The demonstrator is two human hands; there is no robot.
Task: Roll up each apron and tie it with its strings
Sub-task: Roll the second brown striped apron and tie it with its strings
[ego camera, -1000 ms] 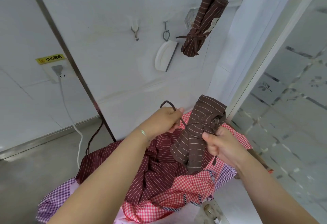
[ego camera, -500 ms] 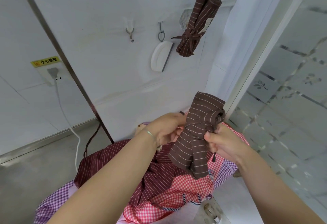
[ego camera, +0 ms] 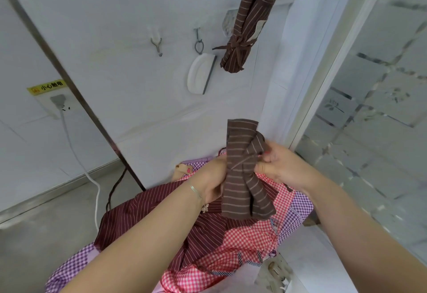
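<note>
I have the rolled brown apron with thin pale stripes [ego camera: 246, 177] held upright in front of me, above the heap of other aprons. My left hand [ego camera: 213, 182] wraps its curled fingers round the roll's left side at its waist, the fingertips hidden behind the cloth. My right hand [ego camera: 276, 165] is at the right side of the same waist, thumb and fingers pinching there; I take it that the grip has the dark string, but the string itself is too thin and blurred to make out. The roll is cinched in the middle and flares above and below.

Beneath my hands lies the heap: a maroon apron with fine white stripes [ego camera: 147, 221], a red-and-white checked apron [ego camera: 251, 239] beside it and a purple-and-white checked apron [ego camera: 300, 207] at the right edge.

On the white wall panel [ego camera: 120, 29] a second brown striped apron, rolled and tied with a bow [ego camera: 247, 29], hangs from a hook. To its left are a bare metal hook [ego camera: 157, 44] and a white plastic brush [ego camera: 199, 74] hanging from another hook. A white cable [ego camera: 76, 156] runs down from a wall socket [ego camera: 57, 103].
</note>
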